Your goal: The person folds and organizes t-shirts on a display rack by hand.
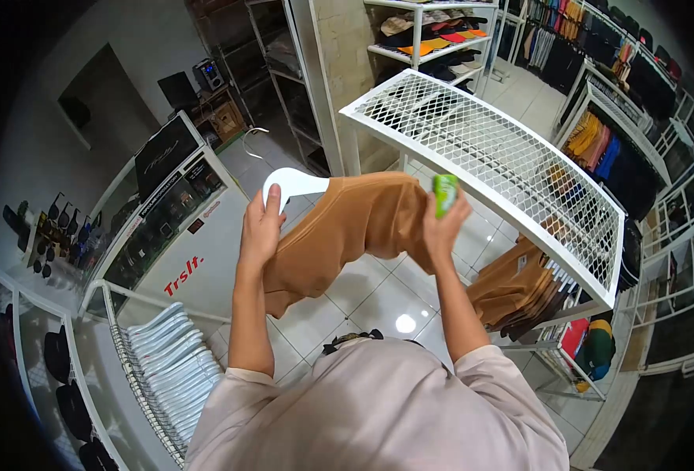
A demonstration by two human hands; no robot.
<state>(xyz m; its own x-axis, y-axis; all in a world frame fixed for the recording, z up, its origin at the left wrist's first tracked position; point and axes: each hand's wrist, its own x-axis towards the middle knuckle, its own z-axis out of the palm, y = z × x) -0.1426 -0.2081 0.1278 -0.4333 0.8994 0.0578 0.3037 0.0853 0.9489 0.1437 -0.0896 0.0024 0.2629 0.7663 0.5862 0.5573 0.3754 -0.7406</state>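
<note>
1. As I watch through the head camera, I take the brown garment (347,220) as my landmark; far to its left, black hats (72,408) sit in a white rack.
2. Also well left of the garment, I see sunglasses (64,216) on a stand and, nearer the camera, a row of white hangers (174,361) on a rail.
3. Just left of and behind the garment stands a display case (182,235) with red lettering on its white panel.
4. At the garment's left end, the left hand (261,226) is closed around one end of a white hanger (304,182), thumb on the near face; the garment hangs partly over that hanger, above the tiled floor (347,290).
5. At the garment's right end, the right hand (449,224) has its fingers curled around a small bright green item (444,196); I can't tell whether it also pinches the cloth.
6. Right of the garment, a white mesh-topped rack (473,141) slants away, with more brown clothes (504,282) hanging beneath it.
7. Farther right of the garment, I make out a green and yellow cap (600,349) low down, and yellow, pink and blue clothes (598,145) higher up.
</note>
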